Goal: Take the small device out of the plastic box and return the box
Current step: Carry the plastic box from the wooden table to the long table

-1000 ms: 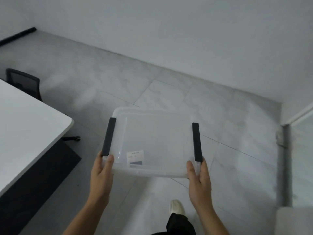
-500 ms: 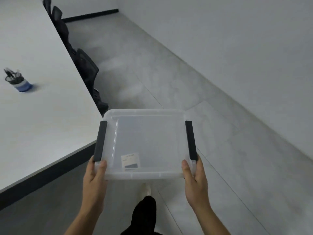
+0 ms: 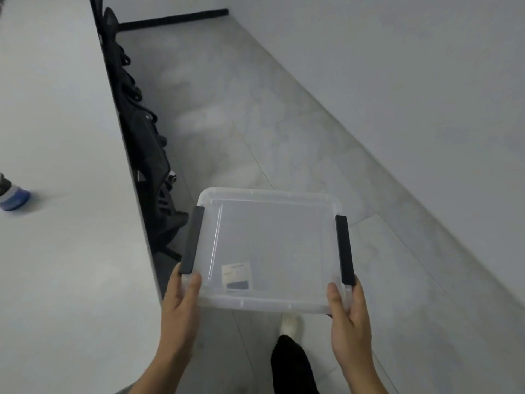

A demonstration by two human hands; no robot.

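You're carrying the clear rectangular plastic box with lid on [image 3: 270,248] out in front of you at about waist height, over the grey tiled floor [image 3: 284,123]. Your left hand [image 3: 181,305] is clamped on the near-left corner, fingers [image 3: 191,282] wrapped on the rim just below the black left latch [image 3: 192,243]. Your right hand [image 3: 350,322] does the same on the near-right corner, below the black right latch [image 3: 344,249]. Both latches look closed.

Through the lid I see only a small white-and-dark label [image 3: 237,275] near the front edge. No small device visible inside, though the plastic is hazy, so can't be sure.

The long white counter [image 3: 56,137] runs along your left, box clear of it. A blurred blue-based cup [image 3: 11,194] sits at its far-left edge; black office chairs [image 3: 147,143] are tucked beside it further up.

Judgement: either the device is already out and you're on the return leg, or the box isn't opened yet. Box still needs setting down.
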